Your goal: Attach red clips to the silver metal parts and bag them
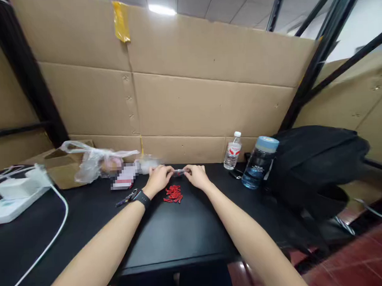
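Between both hands, near the back of the black table, is a small clear plastic bag with a bit of red showing in it. My left hand, with a dark watch on its wrist, pinches the bag's left end. At the other end, the fingers of my right hand are closed on it too. Just in front of the hands lies a loose pile of small red cord loops, touched by neither hand. The bag's exact contents are too small to make out.
Right of the hands stand a clear water bottle, a large blue-lidded bottle and a black backpack. Left are keys, a tied plastic bag, a white power strip and its cable. A cardboard wall closes the back.
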Demonstrator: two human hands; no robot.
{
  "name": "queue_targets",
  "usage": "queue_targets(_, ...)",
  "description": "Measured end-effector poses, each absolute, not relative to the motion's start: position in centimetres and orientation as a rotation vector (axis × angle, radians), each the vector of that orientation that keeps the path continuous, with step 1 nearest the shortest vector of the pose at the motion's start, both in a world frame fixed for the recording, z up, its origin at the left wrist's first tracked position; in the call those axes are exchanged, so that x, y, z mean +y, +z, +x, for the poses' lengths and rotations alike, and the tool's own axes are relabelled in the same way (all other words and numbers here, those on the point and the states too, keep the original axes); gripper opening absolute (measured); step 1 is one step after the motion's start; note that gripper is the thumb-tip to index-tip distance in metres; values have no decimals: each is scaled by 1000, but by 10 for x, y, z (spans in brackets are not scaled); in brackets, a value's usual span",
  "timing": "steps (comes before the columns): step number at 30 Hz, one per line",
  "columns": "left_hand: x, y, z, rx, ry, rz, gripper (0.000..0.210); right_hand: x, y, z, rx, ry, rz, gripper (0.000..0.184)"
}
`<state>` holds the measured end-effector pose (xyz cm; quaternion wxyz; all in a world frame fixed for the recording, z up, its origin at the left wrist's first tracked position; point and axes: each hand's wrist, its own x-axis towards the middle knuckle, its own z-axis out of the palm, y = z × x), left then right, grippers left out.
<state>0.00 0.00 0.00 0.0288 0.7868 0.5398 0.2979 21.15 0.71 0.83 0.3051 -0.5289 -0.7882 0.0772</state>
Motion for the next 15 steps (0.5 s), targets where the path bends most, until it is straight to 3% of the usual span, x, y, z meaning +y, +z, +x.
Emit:
queue_targets(6, 3, -4, 3, 1673, 936, 2302, 24, 10, 6, 214, -2025, 276, -1390, 42)
queue_targets(11, 3, -6, 4, 1661, 989, 2298, 24, 8, 5, 216, -2152, 329, -1392, 37)
queue_targets(15, 3, -6, 4, 1655, 998, 2319, 23, 6, 4, 215, -2214, 384, -1352, 46)
